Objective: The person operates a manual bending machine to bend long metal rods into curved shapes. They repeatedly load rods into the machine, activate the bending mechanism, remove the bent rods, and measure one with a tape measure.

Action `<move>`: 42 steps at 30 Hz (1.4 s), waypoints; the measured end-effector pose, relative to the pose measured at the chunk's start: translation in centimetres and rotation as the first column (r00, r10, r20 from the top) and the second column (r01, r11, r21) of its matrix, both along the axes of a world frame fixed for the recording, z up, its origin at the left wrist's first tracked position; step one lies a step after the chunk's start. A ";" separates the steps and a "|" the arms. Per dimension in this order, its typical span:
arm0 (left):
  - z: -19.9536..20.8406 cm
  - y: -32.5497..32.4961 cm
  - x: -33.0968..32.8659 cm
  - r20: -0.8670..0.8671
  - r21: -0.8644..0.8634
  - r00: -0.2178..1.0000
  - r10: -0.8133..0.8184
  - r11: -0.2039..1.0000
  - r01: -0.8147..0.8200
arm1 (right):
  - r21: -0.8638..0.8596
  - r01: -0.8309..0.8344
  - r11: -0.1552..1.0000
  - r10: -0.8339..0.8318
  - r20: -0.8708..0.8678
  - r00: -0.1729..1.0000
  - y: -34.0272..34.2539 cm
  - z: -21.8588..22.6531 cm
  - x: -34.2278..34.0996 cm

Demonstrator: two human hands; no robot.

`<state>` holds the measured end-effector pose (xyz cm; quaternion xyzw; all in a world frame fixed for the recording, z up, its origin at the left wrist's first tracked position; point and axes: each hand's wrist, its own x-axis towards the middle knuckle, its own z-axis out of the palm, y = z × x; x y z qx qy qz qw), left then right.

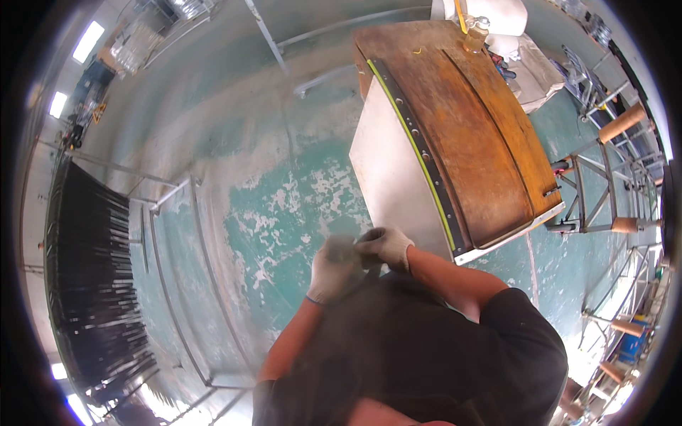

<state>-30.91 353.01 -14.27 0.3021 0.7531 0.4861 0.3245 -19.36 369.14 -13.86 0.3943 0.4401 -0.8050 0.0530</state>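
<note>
Both my hands wear pale work gloves with grey-dark patches, and they meet in front of my body, just left of the workbench. My right hand [387,248] is closed, its fingers curled at the other hand. What they grip, if anything, is too small or hidden to make out. Motion smears my left hand [332,268], so its fingers do not show clearly. Beside them stands a workbench with a worn brown top [462,121] and a white side panel [391,160]. Along its left edge runs a black strip [426,155] with a yellow-green border and several round fittings.
At the bench's far end are a jar of yellowish liquid [476,35] and a white roll [501,15]. A rack of thin black strips [92,284] stands left. Metal frames with brown rollers [621,122] line the right. The floor [291,206] has worn green paint.
</note>
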 end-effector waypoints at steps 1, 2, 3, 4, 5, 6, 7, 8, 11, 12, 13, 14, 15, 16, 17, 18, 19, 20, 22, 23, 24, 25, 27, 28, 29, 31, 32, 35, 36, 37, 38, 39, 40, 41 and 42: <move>-0.6 -0.7 -1.9 -0.056 -0.019 0.993 -0.104 0.995 0.103 | 0.022 -0.018 1.000 0.018 0.016 1.000 -1.0 0.2 -1.1; -1.1 -1.3 -4.1 -0.115 -0.033 0.972 -0.203 0.979 0.201 | 0.042 -0.037 0.998 0.036 0.034 0.999 -1.7 0.5 -2.3; 0.1 -1.6 -5.5 0.025 -0.072 0.978 -0.209 0.975 0.210 | 0.063 -0.035 0.997 0.032 0.055 0.998 -2.4 0.6 -3.3; 0.8 -1.9 -6.8 0.163 -0.111 0.965 -0.205 0.968 0.224 | 0.084 -0.035 0.996 0.028 0.076 0.997 -3.0 0.7 -4.3; 0.8 -2.1 -8.2 0.223 -0.112 0.944 -0.242 0.956 0.272 | 0.103 -0.035 0.994 0.025 0.098 0.995 -3.4 0.9 -5.2; 0.7 -2.1 -9.5 0.279 -0.110 0.920 -0.276 0.942 0.316 | 0.124 -0.037 0.992 0.022 0.117 0.993 -3.7 1.0 -6.1; 0.7 -2.0 -10.7 0.333 -0.106 0.892 -0.307 0.927 0.359 | 0.235 -0.088 0.968 0.054 0.148 0.987 -3.7 1.3 -6.8; 0.7 -1.8 -11.6 0.359 -0.084 0.865 -0.350 0.911 0.403 | 0.340 -0.143 0.929 0.083 0.185 0.979 -3.6 1.7 -7.4; 0.8 -0.1 -14.4 0.453 -0.008 0.784 -0.424 0.877 0.480 | 0.537 -0.187 0.823 0.078 0.220 0.972 -2.9 0.5 -9.2; 0.7 0.1 -15.3 0.506 0.012 0.761 -0.406 0.885 0.465 | 0.575 -0.189 0.796 0.074 0.218 0.973 -3.0 0.9 -10.2; 0.7 0.3 -16.3 0.556 0.031 0.736 -0.387 0.894 0.447 | 0.552 -0.192 0.811 0.077 0.225 0.971 -2.9 1.4 -11.0; 0.7 0.5 -17.3 0.593 0.027 0.714 -0.373 0.895 0.445 | 0.529 -0.195 0.826 0.081 0.232 0.969 -2.5 2.1 -11.8; 0.9 0.8 -18.5 0.625 0.024 0.692 -0.360 0.895 0.445 | 0.510 -0.196 0.838 0.083 0.236 0.968 -1.9 2.9 -12.8; 1.1 1.3 -19.8 0.656 0.021 0.670 -0.347 0.896 0.444 | 0.591 -0.212 0.779 0.092 0.227 0.970 -1.7 2.7 -13.8; 0.9 1.7 -20.9 0.620 -0.007 0.708 -0.338 0.900 0.435 | 0.666 -0.225 0.711 0.101 0.220 0.970 -1.4 2.3 -14.7; 0.5 2.0 -21.9 0.583 -0.035 0.744 -0.327 0.905 0.425 | 0.734 -0.236 0.637 0.112 0.214 0.970 -0.9 1.8 -15.7; 0.0 2.3 -23.0 0.543 -0.062 0.777 -0.317 0.908 0.413 | 0.756 -0.184 0.629 0.076 0.176 0.982 -0.1 1.1 -16.8; -1.1 2.6 -24.3 0.454 -0.140 0.834 -0.314 0.899 0.415 | 0.796 -0.127 0.591 0.016 0.146 0.989 1.3 0.6 -17.8; -3.6 3.2 -27.4 0.255 -0.297 0.917 -0.308 0.877 0.377 | 0.863 -0.020 0.504 -0.085 0.073 0.994 5.9 -0.4 -20.0; -4.3 3.8 -28.8 0.112 -0.383 0.941 -0.320 0.860 0.338 | 0.842 0.106 0.529 -0.190 -0.004 0.982 8.9 -2.0 -20.8; -5.9 4.1 -30.8 0.136 -0.426 0.943 -0.305 0.841 0.333 | 0.809 0.237 0.538 -0.299 -0.079 0.951 12.7 -3.5 -21.3; -8.4 4.1 -33.1 0.156 -0.465 0.946 -0.285 0.823 0.325 | 0.736 0.349 0.580 -0.403 -0.113 0.908 17.0 -3.3 -22.1; -11.5 4.1 -37.5 0.218 -0.518 0.945 -0.244 0.792 0.324 | 0.639 0.547 0.541 -0.580 -0.188 0.793 26.3 -2.9 -22.8; -12.4 4.3 -39.4 0.260 -0.534 0.941 -0.217 0.779 0.328 | 0.623 0.624 0.472 -0.646 -0.237 0.725 30.9 -3.0 -22.7; -13.1 4.5 -40.8 0.297 -0.536 0.935 -0.192 0.777 0.330 | 0.639 0.646 0.417 -0.684 -0.247 0.686 34.9 -2.4 -22.8; -13.9 5.1 -43.2 0.398 -0.560 0.908 -0.127 0.750 0.351 | 0.650 0.657 0.382 -0.727 -0.227 0.648 41.6 -2.0 -23.1; -12.9 6.9 -44.2 0.385 -0.569 0.911 -0.150 0.738 0.362 | 0.651 0.658 0.379 -0.722 -0.237 0.650 44.4 -1.3 -23.3; -9.9 14.8 -46.3 0.401 -0.576 0.906 -0.137 0.731 0.366 | 0.664 0.629 0.405 -0.733 -0.175 0.657 50.8 -2.0 -23.6; -9.9 17.0 -47.5 0.430 -0.567 0.899 -0.081 0.751 0.339 | 0.793 0.506 0.340 -0.754 -0.092 0.650 52.0 -2.9 -23.4; -10.3 19.4 -48.5 0.459 -0.548 0.888 -0.035 0.775 0.314 | 0.896 0.357 0.263 -0.778 -0.021 0.627 53.6 -3.9 -22.9; -10.6 21.1 -49.4 0.448 -0.510 0.892 -0.051 0.805 0.302 | 0.964 0.186 0.192 -0.806 0.047 0.590 54.8 -5.0 -22.1; -11.0 22.9 -50.1 0.438 -0.464 0.897 -0.060 0.839 0.283 | 0.959 0.077 0.271 -0.804 0.182 0.566 55.8 -5.8 -21.1; -11.4 24.6 -50.9 0.422 -0.419 0.904 -0.070 0.869 0.263 | 0.956 -0.033 0.291 -0.809 0.264 0.525 56.8 -6.9 -19.8; -12.0 26.2 -51.4 0.427 -0.412 0.902 -0.064 0.874 0.257 | 0.939 -0.141 0.315 -0.812 0.343 0.472 57.5 -7.8 -18.2; -12.3 27.6 -52.3 0.443 -0.417 0.894 -0.064 0.868 0.269 | 0.907 -0.240 0.346 -0.809 0.418 0.413 58.2 -8.9 -17.0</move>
